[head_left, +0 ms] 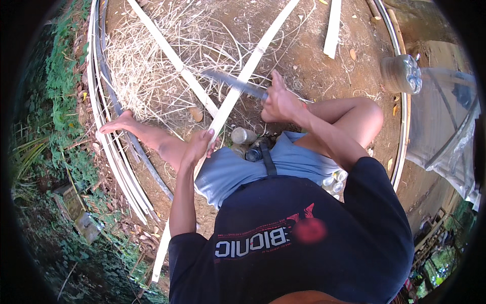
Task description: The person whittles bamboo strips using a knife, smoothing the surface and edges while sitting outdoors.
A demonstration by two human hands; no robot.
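Clamping left hand (199, 146) on a long pale strip (229, 108) slanting from near left to far right, seemingly for steadiness; gripping a knife (253, 89) across it in right hand (280, 103), farther off, presumably for safety.

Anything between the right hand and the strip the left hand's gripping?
Only the knife in the right hand: its blade crosses the strip in view, beyond the left hand. Can't tell if they touch. Nothing else visible in between.
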